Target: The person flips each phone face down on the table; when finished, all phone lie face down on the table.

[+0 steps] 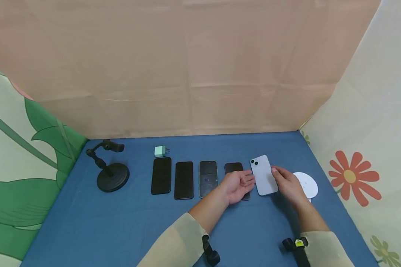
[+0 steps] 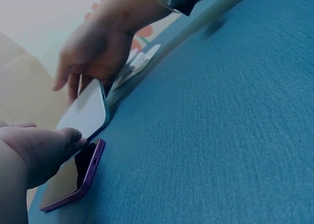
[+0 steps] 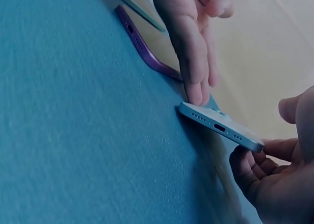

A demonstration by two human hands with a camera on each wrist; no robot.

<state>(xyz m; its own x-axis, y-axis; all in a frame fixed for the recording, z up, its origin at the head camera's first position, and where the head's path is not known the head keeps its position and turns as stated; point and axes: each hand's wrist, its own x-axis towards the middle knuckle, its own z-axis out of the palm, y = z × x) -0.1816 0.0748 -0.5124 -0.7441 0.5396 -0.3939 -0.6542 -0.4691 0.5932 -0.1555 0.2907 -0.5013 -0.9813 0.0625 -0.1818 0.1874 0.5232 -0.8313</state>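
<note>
A white smartphone (image 1: 264, 175) with its camera side up is tilted, its right edge raised off the blue cloth. My right hand (image 1: 289, 185) holds that edge; in the right wrist view the curled fingers (image 3: 252, 167) are under it and the thumb stands apart. From the other side my left hand (image 1: 237, 186), palm turned up, touches the phone's left edge with extended fingertips (image 3: 195, 94). Partly hidden beneath the left hand lies a purple-edged smartphone (image 2: 91, 172), dark screen up.
Three more dark-screened phones, a left one (image 1: 161, 176), a middle one (image 1: 183, 180) and a right one (image 1: 208, 178), lie in a row. Behind them is a mint charger plug (image 1: 160, 151). A black stand (image 1: 113, 178) is at left, a white round-topped object (image 1: 306, 184) at right.
</note>
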